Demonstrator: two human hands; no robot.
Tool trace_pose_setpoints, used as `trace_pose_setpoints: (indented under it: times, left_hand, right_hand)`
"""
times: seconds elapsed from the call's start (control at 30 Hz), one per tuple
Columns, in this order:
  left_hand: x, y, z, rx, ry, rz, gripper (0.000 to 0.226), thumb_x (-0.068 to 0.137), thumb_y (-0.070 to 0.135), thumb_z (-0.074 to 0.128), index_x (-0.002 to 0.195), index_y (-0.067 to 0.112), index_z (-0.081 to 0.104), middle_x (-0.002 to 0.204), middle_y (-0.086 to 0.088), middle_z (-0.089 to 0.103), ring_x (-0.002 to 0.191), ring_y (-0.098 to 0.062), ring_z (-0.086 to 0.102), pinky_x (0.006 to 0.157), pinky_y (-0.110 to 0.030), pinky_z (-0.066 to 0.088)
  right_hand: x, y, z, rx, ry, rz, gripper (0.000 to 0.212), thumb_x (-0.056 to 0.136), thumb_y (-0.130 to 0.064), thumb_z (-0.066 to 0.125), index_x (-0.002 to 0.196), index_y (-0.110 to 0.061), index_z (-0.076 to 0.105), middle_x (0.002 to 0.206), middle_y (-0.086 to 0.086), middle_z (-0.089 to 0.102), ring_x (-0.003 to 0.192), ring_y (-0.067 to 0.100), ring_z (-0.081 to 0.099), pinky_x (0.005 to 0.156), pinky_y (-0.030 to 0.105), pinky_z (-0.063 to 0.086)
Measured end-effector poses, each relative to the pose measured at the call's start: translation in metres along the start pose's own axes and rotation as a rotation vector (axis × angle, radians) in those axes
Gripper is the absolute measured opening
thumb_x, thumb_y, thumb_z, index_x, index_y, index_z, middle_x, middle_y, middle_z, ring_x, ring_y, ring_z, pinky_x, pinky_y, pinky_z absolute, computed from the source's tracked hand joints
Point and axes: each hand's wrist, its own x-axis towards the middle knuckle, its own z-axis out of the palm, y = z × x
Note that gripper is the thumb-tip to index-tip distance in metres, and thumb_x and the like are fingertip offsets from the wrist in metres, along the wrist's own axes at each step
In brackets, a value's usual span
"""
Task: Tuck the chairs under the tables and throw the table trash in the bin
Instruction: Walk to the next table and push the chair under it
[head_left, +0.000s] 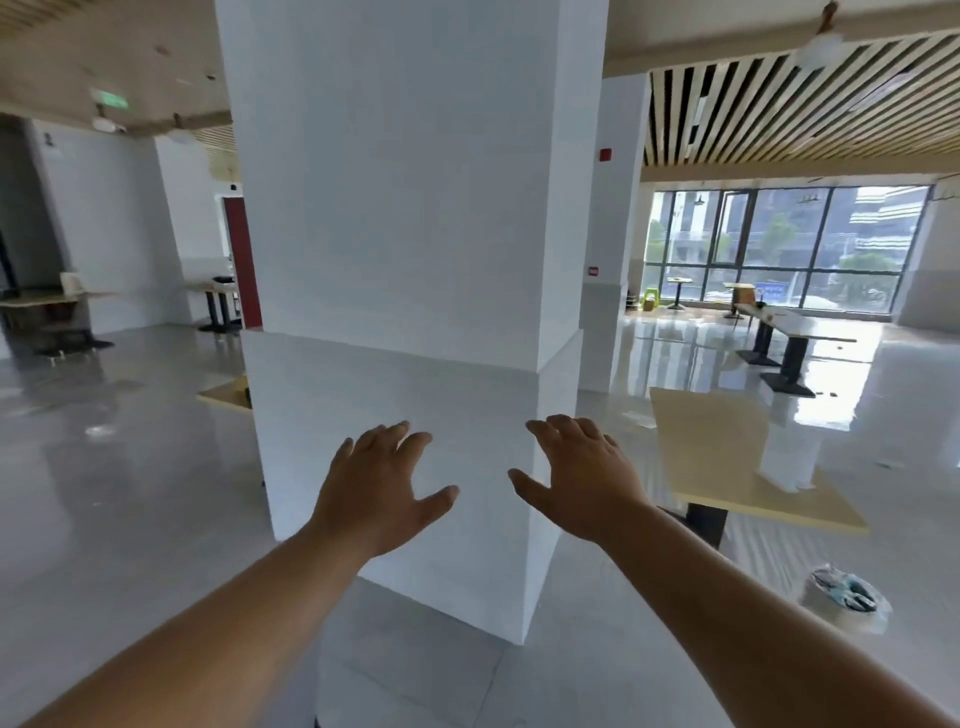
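Our left hand (376, 491) and right hand (582, 475) spread open, empty; steer toward the lower-right bench (727, 447), bin (844, 597).

Glossy floor (130, 467); matt white pillar (405, 208).

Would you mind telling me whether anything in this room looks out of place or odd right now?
A bag-lined bin stands alone on the open floor, right of the white pillar and near the light wooden table. Both hands, left hand and right hand, are empty and spread open.
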Motion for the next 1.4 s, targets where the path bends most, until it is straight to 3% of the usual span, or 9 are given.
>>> trace_pose_setpoints:
  times: [0.3,0.57,0.7,0.83,1.0,1.13,1.27,1.4]
  left_hand:
    - [0.121,-0.122,0.076,0.018,0.027,-0.158,0.094,0.08,0.09,0.025,0.155,0.035,0.038,0.166,-0.001,0.034,0.153,-0.025,0.029,0.124,-0.052,0.025]
    - [0.233,-0.23,0.117,0.027,0.015,-0.279,0.095,0.079,0.091,0.025,0.156,0.035,0.036,0.168,0.0,0.031,0.154,-0.025,0.027,0.124,-0.051,0.024]
    - [0.245,-0.268,0.158,0.04,-0.032,-0.352,0.093,0.08,0.091,0.029,0.155,0.036,0.036,0.168,0.0,0.032,0.152,-0.026,0.028,0.123,-0.051,0.026]
    - [0.209,-0.315,0.208,0.064,-0.132,-0.529,0.092,0.079,0.09,0.032,0.154,0.036,0.037,0.165,0.0,0.036,0.149,-0.026,0.031,0.121,-0.049,0.025]
    - [0.113,-0.349,0.258,0.116,-0.257,-0.892,0.092,0.083,0.089,0.037,0.157,0.034,0.033,0.168,0.0,0.029,0.153,-0.024,0.026,0.124,-0.048,0.023]
    - [0.031,-0.329,0.303,0.137,-0.324,-1.172,0.093,0.082,0.09,0.033,0.156,0.035,0.033,0.166,0.002,0.032,0.151,-0.023,0.028,0.123,-0.048,0.027]
    - [-0.036,-0.3,0.359,0.086,-0.484,-1.362,0.107,0.072,0.1,0.028,0.157,0.036,0.031,0.164,0.004,0.035,0.15,-0.022,0.031,0.121,-0.052,0.03]
    - [-0.093,-0.276,0.41,-0.099,-0.709,-1.441,0.107,0.061,0.102,0.042,0.151,0.044,0.035,0.154,0.013,0.044,0.141,-0.022,0.041,0.108,-0.052,0.045]
  right_hand:
    - [0.18,-0.02,0.105,0.005,0.0,-0.127,0.079,0.091,-0.077,0.032,0.153,-0.029,0.036,0.156,0.0,0.043,0.142,0.024,0.037,0.113,0.043,0.035]
    - [0.357,-0.051,0.155,0.031,0.039,-0.202,0.081,0.09,-0.077,0.031,0.153,-0.026,0.037,0.155,0.001,0.044,0.143,0.025,0.037,0.114,0.044,0.036]
    - [0.41,-0.083,0.22,0.078,-0.04,-0.339,0.077,0.092,-0.075,0.036,0.154,-0.028,0.035,0.157,0.0,0.042,0.143,0.024,0.035,0.115,0.043,0.035]
    - [0.449,-0.123,0.302,0.142,-0.141,-0.488,0.076,0.094,-0.074,0.036,0.154,-0.027,0.036,0.156,-0.002,0.043,0.143,0.024,0.036,0.114,0.042,0.036]
    - [0.451,-0.197,0.418,0.274,-0.306,-0.756,0.078,0.09,-0.074,0.033,0.151,-0.025,0.04,0.151,0.0,0.048,0.137,0.026,0.042,0.108,0.044,0.042]
    - [0.403,-0.251,0.506,0.33,-0.483,-1.01,0.084,0.089,-0.077,0.027,0.153,-0.024,0.035,0.155,0.001,0.044,0.14,0.025,0.04,0.111,0.043,0.04]
    - [0.33,-0.278,0.578,0.339,-0.669,-1.21,0.088,0.088,-0.083,0.023,0.155,-0.027,0.033,0.155,0.0,0.043,0.14,0.024,0.039,0.111,0.045,0.04]
    - [0.271,-0.273,0.64,0.209,-0.932,-1.395,0.095,0.081,-0.089,0.037,0.156,-0.033,0.025,0.156,-0.003,0.038,0.14,0.025,0.035,0.108,0.048,0.043]
